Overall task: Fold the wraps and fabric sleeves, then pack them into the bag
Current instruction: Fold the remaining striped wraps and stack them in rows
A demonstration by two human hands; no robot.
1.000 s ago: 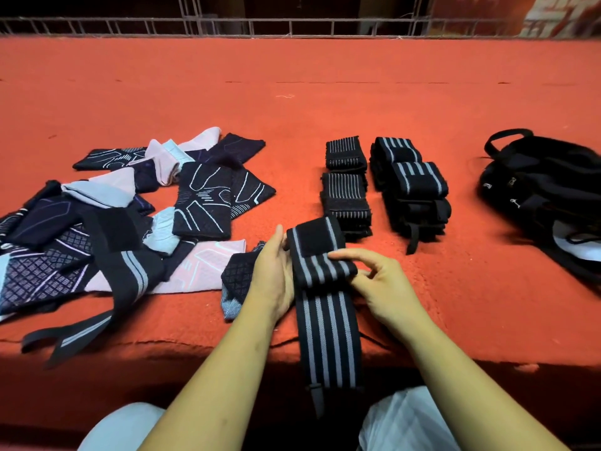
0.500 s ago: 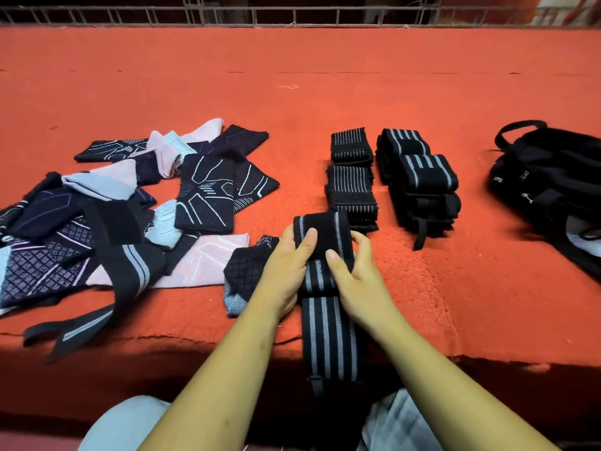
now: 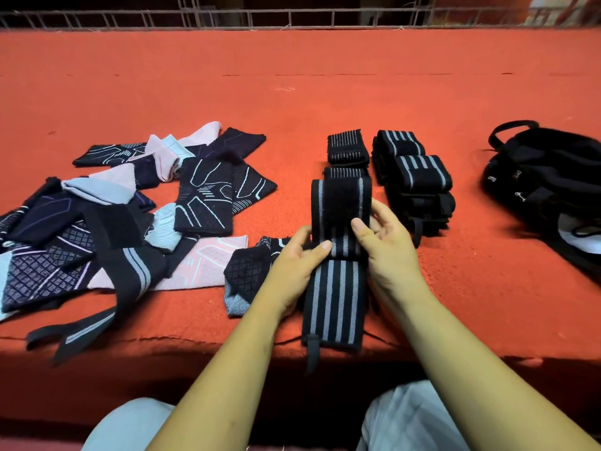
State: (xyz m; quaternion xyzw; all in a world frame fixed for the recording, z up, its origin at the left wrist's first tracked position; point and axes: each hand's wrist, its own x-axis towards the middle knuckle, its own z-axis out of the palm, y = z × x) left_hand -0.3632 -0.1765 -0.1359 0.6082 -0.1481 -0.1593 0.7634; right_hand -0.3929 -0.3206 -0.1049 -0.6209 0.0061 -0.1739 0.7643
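Gripping the striped wrap (image 3: pixel 335 297) at its fold, left hand (image 3: pixel 292 268) and right hand (image 3: pixel 390 252) have lifted its flap higher; its tail has drawn onto the surface (image 3: pixel 455 304).

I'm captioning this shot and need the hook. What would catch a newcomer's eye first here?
First, the left hand and right hand at centre, pinching a black striped wrap that lies half folded on the red cloth. Next, the loose heap of patterned fabric sleeves on the left, set against the tidy folded wraps and the black bag on the right.
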